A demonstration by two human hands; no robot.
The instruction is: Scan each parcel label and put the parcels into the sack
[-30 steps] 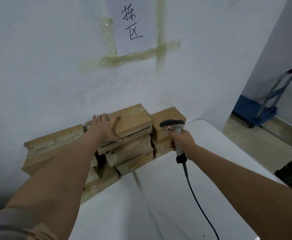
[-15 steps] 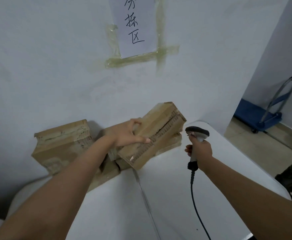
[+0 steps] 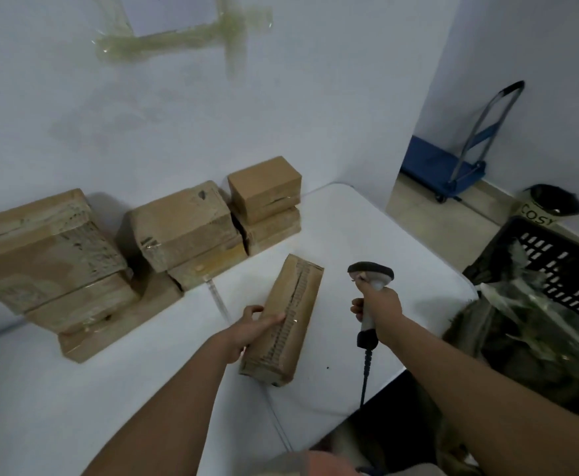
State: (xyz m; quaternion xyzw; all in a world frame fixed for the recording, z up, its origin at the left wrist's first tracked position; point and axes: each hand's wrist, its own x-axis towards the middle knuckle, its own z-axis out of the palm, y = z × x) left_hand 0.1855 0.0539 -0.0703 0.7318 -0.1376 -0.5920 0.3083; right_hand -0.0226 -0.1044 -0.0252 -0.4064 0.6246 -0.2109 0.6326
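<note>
Head: white table (image 3: 349,228), white wall (image 3: 315,97)

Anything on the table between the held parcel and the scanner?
No. In the head view, only bare white table shows between the parcel in the left hand and the scanner.

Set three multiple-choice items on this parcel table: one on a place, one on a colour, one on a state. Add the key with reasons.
1. Where is the hand truck?
A. on the white table
B. on the floor past the wall corner, far right
C. under the table

2. What colour is the hand truck's deck?
A. blue
B. red
C. yellow

3. What is the left hand doing?
A. lying flat on the table
B. holding the scanner
C. gripping a cardboard parcel

Key: 1 B, it stands on the tiled floor beyond the corner. 2 A, the deck is blue. 3 C, its fingers curl round the parcel, while the right hand holds the scanner.
</note>
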